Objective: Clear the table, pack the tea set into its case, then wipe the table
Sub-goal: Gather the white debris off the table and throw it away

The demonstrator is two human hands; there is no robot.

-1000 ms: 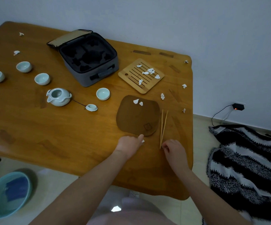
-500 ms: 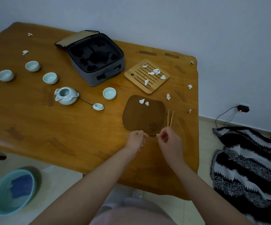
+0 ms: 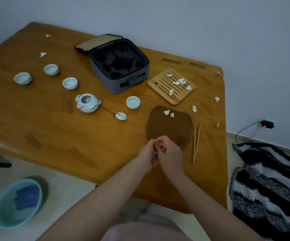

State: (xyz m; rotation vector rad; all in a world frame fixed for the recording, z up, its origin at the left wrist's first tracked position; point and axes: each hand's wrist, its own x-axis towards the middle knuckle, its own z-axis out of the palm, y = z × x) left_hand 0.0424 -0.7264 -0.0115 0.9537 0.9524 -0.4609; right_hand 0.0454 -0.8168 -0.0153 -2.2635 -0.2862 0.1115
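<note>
My left hand [image 3: 146, 154] and my right hand [image 3: 171, 153] meet just in front of the brown mat [image 3: 169, 126]. Their fingers are curled together around small white paper scraps [image 3: 154, 157]. More scraps lie on the mat [image 3: 166, 112], on the bamboo tray [image 3: 159, 87] and along the table's right side [image 3: 194, 108]. Bamboo tongs [image 3: 196, 141] lie right of the mat. The open grey case [image 3: 119, 66] stands at the back. A pale teapot [image 3: 87, 102], its lid [image 3: 121, 116] on a string, and several cups [image 3: 133, 102] sit left of the mat.
The wooden table [image 3: 54, 136] ends close in front of my hands. On the floor at lower left stands a teal basin [image 3: 1, 216] with a blue cloth [image 3: 27, 197]. A black-and-white blanket [image 3: 271, 188] lies on the right, under a plugged-in charger [image 3: 267, 124].
My right hand left the tongs' near end with a scrap and moved left. My left hand lifted off the table. Both now touch in front of the mat.
</note>
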